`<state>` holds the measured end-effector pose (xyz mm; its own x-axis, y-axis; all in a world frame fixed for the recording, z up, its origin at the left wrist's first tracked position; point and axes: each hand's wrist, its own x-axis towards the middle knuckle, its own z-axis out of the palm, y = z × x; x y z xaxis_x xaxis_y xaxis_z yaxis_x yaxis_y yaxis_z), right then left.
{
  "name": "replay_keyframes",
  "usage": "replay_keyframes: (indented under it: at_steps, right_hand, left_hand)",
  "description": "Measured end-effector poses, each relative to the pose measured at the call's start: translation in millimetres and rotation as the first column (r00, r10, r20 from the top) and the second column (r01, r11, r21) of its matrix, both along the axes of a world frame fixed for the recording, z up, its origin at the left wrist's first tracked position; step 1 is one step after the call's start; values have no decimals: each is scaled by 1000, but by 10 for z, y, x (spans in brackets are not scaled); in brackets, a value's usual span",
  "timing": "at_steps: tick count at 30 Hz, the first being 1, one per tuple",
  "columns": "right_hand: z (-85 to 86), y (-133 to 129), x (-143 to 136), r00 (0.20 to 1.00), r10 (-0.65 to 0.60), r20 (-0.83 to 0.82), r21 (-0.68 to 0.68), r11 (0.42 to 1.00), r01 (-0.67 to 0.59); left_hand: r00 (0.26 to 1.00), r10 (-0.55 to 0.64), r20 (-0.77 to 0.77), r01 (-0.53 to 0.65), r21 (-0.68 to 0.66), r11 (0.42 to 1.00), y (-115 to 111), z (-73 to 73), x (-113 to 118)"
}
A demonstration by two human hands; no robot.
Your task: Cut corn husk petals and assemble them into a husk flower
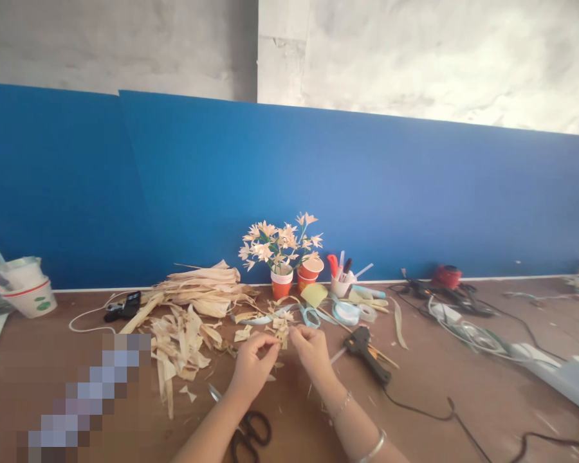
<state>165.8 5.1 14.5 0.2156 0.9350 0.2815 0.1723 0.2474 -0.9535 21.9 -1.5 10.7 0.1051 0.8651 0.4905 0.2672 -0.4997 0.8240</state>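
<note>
My left hand point(255, 363) is closed in a pinch, its fingertips at a small pale piece of husk point(282, 335). Close to its right, my right hand point(311, 350) is also pinched; what its fingertips hold, if anything, is too small to make out. Pale husk scraps point(186, 341) lie left of my hands, with a pile of long dried husks point(207, 289) behind them. Scissors point(251, 434) with black handles lie partly under my left forearm. A black glue gun point(367, 354) rests right of my right hand.
Pale flowers point(282, 241) stand in stacked orange-and-white cups point(281, 284) near the blue partition point(367, 193). A cup of pens point(340, 284), ribbon rolls point(346, 312) and cables point(477, 337) are to the right. A white cup point(31, 299) stands far left.
</note>
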Motion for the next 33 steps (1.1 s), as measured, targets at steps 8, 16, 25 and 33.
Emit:
replay_keyframes:
  at_steps: [8, 16, 25, 33]
  right_hand:
    - [-52, 44, 16, 1000, 20, -20, -35, 999, -21]
    - [-49, 59, 61, 998, 52, -39, -24, 998, -53]
    - [-18, 28, 76, 997, 78, 26, 78, 994, -80]
    - [136, -7, 139, 969, -3, 246, 39, 999, -7]
  left_hand:
    - [1000, -15, -5, 15, 42, 999, 5, -3, 5]
    - [1000, -9, 5, 9, -45, 999, 46, -40, 6]
    - [998, 30, -46, -32, -49, 998, 62, -83, 3]
    - [994, 103, -26, -102, 37, 994, 114, -80, -22]
